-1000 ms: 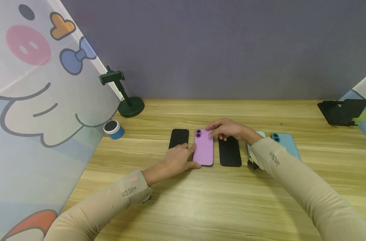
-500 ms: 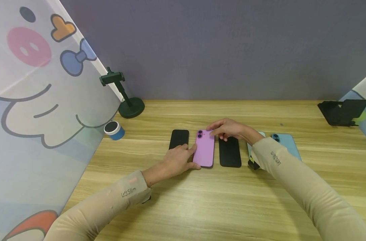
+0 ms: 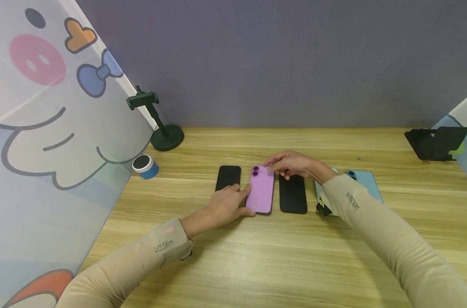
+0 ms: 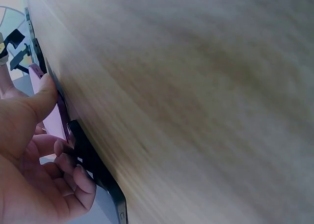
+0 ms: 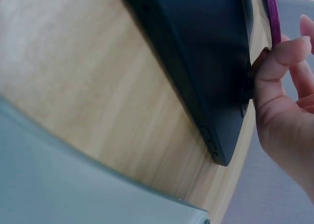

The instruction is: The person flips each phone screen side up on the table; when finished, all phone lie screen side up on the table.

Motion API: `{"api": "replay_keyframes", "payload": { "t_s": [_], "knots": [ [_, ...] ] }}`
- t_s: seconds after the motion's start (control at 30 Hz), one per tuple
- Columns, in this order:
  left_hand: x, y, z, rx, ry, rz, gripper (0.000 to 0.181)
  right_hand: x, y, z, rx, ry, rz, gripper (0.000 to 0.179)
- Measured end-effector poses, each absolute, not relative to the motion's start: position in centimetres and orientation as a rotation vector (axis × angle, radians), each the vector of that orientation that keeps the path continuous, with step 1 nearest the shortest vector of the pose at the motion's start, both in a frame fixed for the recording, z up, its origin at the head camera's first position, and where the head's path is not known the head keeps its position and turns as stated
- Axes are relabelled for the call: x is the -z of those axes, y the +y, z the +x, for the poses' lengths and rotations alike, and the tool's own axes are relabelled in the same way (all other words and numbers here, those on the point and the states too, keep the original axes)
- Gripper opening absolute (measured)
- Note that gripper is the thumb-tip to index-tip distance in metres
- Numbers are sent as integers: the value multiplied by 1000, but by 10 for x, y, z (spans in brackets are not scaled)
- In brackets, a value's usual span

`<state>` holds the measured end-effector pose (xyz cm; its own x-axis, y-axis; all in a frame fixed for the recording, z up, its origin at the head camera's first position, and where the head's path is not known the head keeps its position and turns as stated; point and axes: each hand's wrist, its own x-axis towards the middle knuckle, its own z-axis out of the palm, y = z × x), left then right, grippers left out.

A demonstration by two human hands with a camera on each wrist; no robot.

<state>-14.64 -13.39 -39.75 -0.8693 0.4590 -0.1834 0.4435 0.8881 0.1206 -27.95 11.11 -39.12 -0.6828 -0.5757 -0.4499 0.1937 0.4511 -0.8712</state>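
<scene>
A pink phone (image 3: 261,192) lies back up on the wooden table, its two lenses at the far left corner. My left hand (image 3: 226,203) holds its left side, with the thumb at the near left corner and a finger along the left edge. At the far right corner my right hand (image 3: 295,164) pinches it between thumb and finger. The other left fingers curl over a black phone (image 3: 229,174), as the left wrist view shows. Under my right hand lies a second black phone (image 3: 293,196), close beneath the curled fingers in the right wrist view.
Right of these, a pale phone (image 3: 319,190) is partly hidden by my right sleeve, beside a blue phone (image 3: 369,185). A dark green phone stand (image 3: 167,137) and a blue-and-white jar (image 3: 146,167) stand at left. A black folding stand (image 3: 435,143) sits far right.
The pink phone has turned slightly, its far end shifting a little to the right. Both hands keep their hold on it and have hardly moved.
</scene>
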Motion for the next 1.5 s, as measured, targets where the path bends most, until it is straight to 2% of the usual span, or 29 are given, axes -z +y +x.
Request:
{"api": "replay_keyframes", "payload": {
  "t_s": [0.7, 1.0, 1.5],
  "knots": [
    [399, -135, -149, -107, 2838, 670, 85, 392, 110, -273, 1355, 1935, -306, 50],
    [398, -137, -147, -76, 2871, 759, 81, 392, 107, -269, 1405, 1977, -301, 54],
    [396, -123, -140, -134, 2932, 730, 86, 388, 97, -265, 1364, 2013, -250, 52]
  ]
}}
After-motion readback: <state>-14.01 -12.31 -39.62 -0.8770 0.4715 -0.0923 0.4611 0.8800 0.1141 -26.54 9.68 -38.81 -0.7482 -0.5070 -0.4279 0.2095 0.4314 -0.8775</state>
